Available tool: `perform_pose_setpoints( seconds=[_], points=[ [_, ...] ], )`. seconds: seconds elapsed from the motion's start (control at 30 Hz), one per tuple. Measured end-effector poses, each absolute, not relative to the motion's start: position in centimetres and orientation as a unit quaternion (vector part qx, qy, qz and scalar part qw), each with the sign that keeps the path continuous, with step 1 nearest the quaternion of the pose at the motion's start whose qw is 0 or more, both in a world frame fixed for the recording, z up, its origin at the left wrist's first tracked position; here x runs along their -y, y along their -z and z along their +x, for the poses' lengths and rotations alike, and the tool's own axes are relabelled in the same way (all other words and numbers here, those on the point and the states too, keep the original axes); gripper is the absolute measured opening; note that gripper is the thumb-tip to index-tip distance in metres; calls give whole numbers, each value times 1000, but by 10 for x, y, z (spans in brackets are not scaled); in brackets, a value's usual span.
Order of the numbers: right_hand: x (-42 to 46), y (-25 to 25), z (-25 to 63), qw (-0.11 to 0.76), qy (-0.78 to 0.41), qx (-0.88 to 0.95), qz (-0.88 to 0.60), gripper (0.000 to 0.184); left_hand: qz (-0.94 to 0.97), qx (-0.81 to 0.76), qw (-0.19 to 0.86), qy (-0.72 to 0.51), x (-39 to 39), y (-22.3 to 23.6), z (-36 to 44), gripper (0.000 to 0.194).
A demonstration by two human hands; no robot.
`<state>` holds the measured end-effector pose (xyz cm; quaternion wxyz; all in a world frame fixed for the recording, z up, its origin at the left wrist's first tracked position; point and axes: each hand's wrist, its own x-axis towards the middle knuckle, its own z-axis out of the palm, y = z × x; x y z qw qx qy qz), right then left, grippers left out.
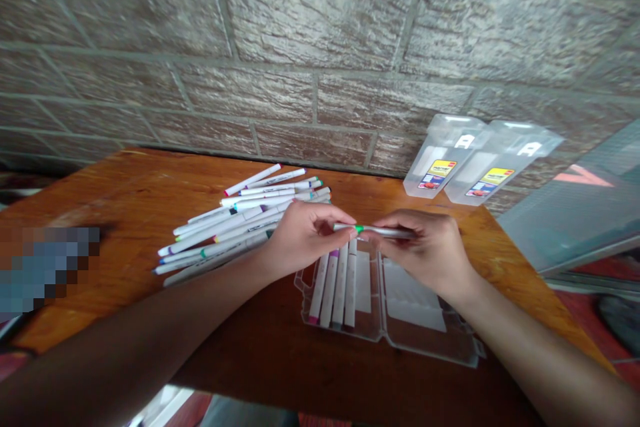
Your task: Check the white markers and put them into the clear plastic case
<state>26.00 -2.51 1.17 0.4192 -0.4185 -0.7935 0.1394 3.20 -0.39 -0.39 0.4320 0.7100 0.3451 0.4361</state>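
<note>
A white marker with a green band [359, 229] lies level between my two hands, above an open clear plastic case [383, 333]. My left hand [303, 235] pinches its left end between thumb and fingers. Its right part is gripped by my right hand [430, 240], whose fingers partly cover the barrel. Several white markers [334, 290] lie side by side in the left half of the case, some with purple or grey ends. The right half holds a white label sheet [413, 297]. To the left, a loose pile of white markers [240, 213] with coloured bands is partly behind my left hand.
Two clear, labelled plastic cases [433, 160] stand against the stone-block wall [320, 33] at the back right. The wooden table [130, 200] has its right edge beyond my right forearm. A pixelated patch [50, 270] covers something at the left.
</note>
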Motion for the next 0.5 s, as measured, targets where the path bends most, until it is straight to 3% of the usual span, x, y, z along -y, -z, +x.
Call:
perform_pose_setpoints(
  seconds=[0.5],
  points=[
    [28,-15,259,382,-144,812,-418,28,783,-329,330,-413,9,2,30,13]
  ],
)
